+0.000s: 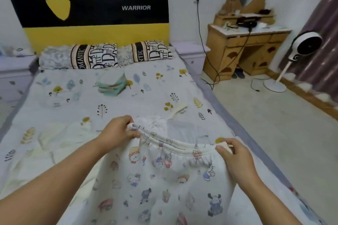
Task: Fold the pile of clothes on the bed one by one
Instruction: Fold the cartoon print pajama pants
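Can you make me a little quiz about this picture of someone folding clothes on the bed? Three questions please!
1. True or false: the left hand and the right hand each grip one end of the waistband of the cartoon-print pants.
2. What lies farther up the bed, just below the pillows? A) a red ball B) a folded stack of green and white cloth C) a book
3. Fill in the blank: the white word on the black headboard reads ____.

Key: 1 true; 2 B; 3 WARRIOR.
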`<state>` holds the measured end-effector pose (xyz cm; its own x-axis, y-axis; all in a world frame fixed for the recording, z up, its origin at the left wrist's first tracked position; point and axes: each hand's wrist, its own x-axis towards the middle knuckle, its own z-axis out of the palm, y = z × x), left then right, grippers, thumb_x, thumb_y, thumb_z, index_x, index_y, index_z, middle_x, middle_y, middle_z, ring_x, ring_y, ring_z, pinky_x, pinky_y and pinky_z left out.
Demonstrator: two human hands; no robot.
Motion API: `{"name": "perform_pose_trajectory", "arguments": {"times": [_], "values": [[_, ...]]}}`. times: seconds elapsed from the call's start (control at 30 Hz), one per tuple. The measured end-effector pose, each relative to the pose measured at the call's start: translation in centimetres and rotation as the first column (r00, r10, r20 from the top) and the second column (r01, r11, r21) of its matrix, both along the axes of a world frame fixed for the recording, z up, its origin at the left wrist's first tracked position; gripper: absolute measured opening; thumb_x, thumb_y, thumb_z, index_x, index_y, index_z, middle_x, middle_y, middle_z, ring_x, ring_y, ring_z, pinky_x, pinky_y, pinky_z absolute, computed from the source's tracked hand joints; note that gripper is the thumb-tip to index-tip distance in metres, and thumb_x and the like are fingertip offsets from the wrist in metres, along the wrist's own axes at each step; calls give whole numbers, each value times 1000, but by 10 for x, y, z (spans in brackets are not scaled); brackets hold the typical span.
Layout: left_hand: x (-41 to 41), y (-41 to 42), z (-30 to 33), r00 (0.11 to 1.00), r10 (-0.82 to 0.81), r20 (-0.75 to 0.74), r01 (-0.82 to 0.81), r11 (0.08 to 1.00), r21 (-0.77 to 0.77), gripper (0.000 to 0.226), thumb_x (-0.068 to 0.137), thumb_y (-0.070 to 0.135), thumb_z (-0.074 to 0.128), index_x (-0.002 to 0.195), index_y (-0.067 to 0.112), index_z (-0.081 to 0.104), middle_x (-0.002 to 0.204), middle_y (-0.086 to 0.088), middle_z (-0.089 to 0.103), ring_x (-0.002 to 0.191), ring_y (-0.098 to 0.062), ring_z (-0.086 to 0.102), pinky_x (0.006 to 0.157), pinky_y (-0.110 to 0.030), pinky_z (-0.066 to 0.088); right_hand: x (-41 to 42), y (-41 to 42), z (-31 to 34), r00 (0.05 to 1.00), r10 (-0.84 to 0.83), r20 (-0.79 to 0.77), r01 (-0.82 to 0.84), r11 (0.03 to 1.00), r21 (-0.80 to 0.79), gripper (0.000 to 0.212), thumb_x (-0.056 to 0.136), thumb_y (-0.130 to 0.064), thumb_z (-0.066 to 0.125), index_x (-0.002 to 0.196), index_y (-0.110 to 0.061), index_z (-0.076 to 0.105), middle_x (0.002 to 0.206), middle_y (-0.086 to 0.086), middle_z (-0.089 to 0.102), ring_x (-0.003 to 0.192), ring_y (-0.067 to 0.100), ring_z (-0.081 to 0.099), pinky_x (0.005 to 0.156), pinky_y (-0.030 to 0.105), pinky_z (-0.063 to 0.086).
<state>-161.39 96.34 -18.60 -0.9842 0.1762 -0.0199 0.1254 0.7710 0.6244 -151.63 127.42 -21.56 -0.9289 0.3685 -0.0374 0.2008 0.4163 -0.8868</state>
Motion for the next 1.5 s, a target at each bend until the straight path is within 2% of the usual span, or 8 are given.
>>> {"name": "perform_pose_trajectory", "arguments": {"times": [0.2, 0.57, 0.83, 1.0, 1.1, 1.23, 1.37, 1.5], "values": [[-48, 79, -80, 999, 35, -9, -35, 999, 5, 38, 77, 22, 72, 58, 11, 42, 50, 3, 37, 51, -16, 37, 51, -31, 23, -28, 62, -75, 977, 80, 199, -78, 997, -18, 14, 74, -9, 74, 77, -17, 64, 72, -8, 66, 66, 9, 58, 54, 12, 40], [-125, 199, -209, 998, -8, -56, 3, 995, -95, 26, 77, 29, 73, 75, 6, 61, 61, 1, 55, 65, -21, 51, 52, -29, 28, -81, 144, -215, 953, -214, 217, 199, 976, 89, 37, 86, -16, 64, 59, -27, 41, 56, -12, 45, 52, 2, 39, 47, 16, 27], [-126, 178, -311, 956, 114, 272, -4, 928, -373, 31, 83, 43, 60, 71, 21, 43, 67, 5, 61, 67, -16, 56, 56, -28, 34, -88, 140, -302, 819, -143, 555, 104, 989, 101, 21, 90, -35, 56, 87, -15, 50, 77, -5, 52, 79, 20, 52, 63, 30, 35], [-144, 175, -299, 999, 47, 8, -44, 967, -250, 35, 83, 7, 56, 54, 13, 36, 49, -1, 41, 48, -15, 38, 45, -29, 23, -90, 151, -297, 891, -275, 362, 218, 957, 190, 31, 91, -29, 57, 67, -16, 42, 64, -2, 50, 59, 13, 46, 49, 28, 29], [-164, 212, -285, 992, -11, -128, -16, 978, -206, 26, 83, 6, 54, 59, 9, 44, 54, -6, 48, 54, -23, 45, 50, -32, 24, -109, 175, -278, 898, -374, 231, 293, 901, 318, 26, 91, -26, 57, 73, -11, 44, 64, 0, 50, 65, 27, 46, 55, 33, 26], [-193, 269, -279, 974, -22, -223, -30, 974, -226, 10, 84, 13, 54, 86, 4, 59, 84, -17, 62, 78, -30, 54, 61, -33, 31, -135, 217, -263, 863, -479, 161, 373, 818, 437, 23, 91, -21, 56, 98, 0, 53, 91, 25, 61, 88, 40, 55, 65, 35, 31], [-190, 288, -297, 961, -111, -255, -29, 872, -489, 61, 78, 10, 62, 134, 7, 39, 140, -18, 38, 124, -33, 38, 94, -43, 29, -141, 225, -271, 826, -481, 293, 250, 779, 574, 59, 87, -17, 61, 136, -2, 33, 128, 31, 42, 119, 45, 39, 94, 50, 35], [-149, 275, -325, 784, -482, -391, 176, 777, -604, 68, 73, 20, 71, 135, 6, 46, 143, -19, 41, 128, -35, 45, 101, -53, 36, -127, 168, -294, 962, -183, 202, -6, 726, 687, 69, 84, -20, 62, 144, -7, 30, 148, 27, 24, 136, 39, 23, 109, 51, 21]]}}
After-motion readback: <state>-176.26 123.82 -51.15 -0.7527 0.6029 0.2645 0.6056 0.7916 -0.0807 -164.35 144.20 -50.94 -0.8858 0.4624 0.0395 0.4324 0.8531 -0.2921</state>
